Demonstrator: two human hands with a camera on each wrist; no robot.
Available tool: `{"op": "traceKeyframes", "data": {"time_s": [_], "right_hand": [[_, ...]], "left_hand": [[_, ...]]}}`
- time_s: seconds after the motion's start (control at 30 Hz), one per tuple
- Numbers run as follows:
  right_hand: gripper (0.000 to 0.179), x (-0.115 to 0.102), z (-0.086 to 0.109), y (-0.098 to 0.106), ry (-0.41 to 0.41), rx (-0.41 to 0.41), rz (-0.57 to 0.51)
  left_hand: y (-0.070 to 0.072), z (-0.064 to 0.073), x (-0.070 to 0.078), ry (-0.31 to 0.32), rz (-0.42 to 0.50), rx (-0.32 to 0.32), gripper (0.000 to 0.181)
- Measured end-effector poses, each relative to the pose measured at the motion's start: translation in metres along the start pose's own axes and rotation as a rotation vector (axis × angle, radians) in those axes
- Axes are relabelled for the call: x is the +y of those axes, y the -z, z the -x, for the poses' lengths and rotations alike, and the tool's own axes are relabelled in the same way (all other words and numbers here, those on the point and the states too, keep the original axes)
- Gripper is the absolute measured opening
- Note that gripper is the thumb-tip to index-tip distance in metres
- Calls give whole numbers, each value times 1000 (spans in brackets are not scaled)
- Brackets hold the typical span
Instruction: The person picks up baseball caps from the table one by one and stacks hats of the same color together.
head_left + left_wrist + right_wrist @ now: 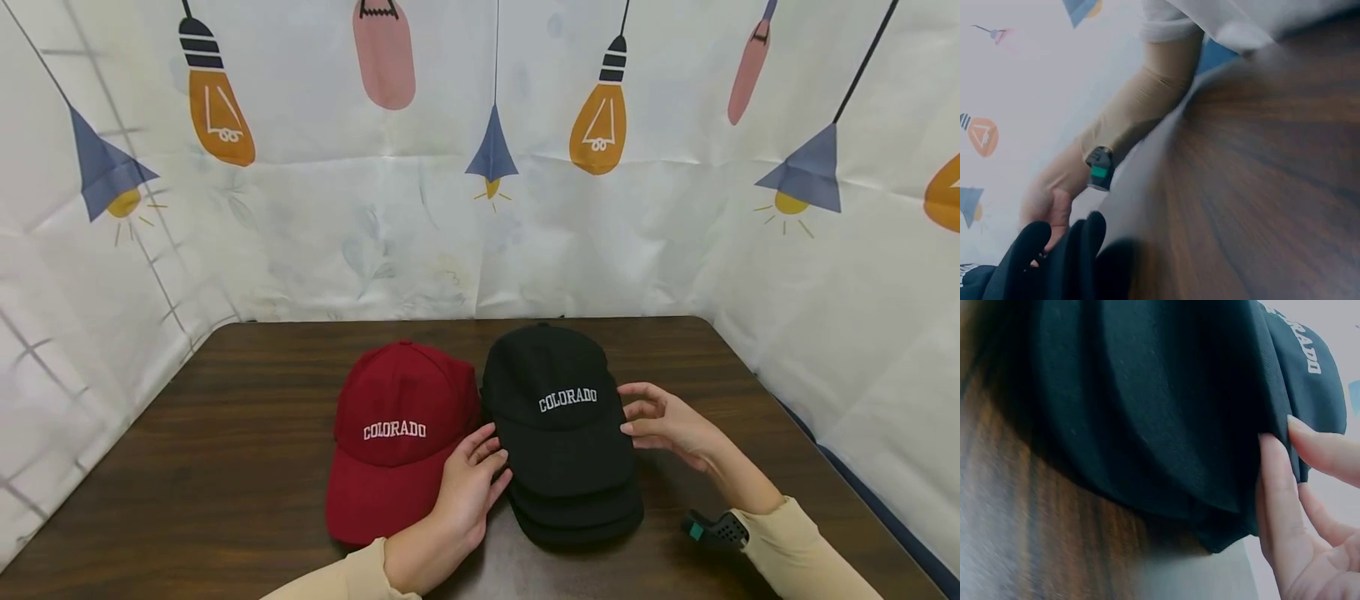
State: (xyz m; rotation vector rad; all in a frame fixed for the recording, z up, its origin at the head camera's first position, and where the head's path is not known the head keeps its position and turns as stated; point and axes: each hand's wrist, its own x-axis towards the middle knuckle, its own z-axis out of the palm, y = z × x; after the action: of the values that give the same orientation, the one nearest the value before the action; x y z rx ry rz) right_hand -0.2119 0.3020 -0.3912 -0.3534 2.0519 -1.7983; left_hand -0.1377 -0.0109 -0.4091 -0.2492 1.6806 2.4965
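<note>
A stack of black caps [558, 450] lies on the table, the topmost lettered COLORADO in white, with lower brims showing in front. My right hand [663, 425] is at the stack's right side. In the right wrist view, thumb and fingers [1282, 494] pinch the edge of the upper black cap [1310, 381]. On the stack's left side, my left hand [472, 479] has its fingers loosely extended, tips right at the black edge. A red cap [397, 417] with the same lettering lies left of the stack, partly covered by my left hand. The left wrist view shows the black brims [1079, 262] edge-on.
Both caps rest on a dark wood-grain table [225, 450]. White cloth [420, 225] printed with lamps and bulbs hangs behind and along both sides. A black band with a green patch [716, 529] is on the right wrist.
</note>
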Motion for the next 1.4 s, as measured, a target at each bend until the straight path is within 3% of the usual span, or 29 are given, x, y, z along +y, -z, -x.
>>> {"op": "traceKeyframes", "data": {"time_s": [0.2, 0.43, 0.63, 1.13, 1.4], "right_hand": [[60, -3, -2, 3, 3, -16, 51], [59, -2, -3, 5, 4, -30, 77], [58, -2, -3, 4, 15, -45, 103], [58, -7, -4, 1, -9, -82, 177], [53, -6, -2, 2, -7, -110, 150]], "left_hand": [[3, 3, 1, -29, -52, -49, 63], [10, 3, 5, 5, -104, -126, 68], [15, 1, 5, -26, -185, -147, 67], [17, 3, 9, -8, -216, -180, 66], [16, 4, 13, 30, -187, -203, 68]]}}
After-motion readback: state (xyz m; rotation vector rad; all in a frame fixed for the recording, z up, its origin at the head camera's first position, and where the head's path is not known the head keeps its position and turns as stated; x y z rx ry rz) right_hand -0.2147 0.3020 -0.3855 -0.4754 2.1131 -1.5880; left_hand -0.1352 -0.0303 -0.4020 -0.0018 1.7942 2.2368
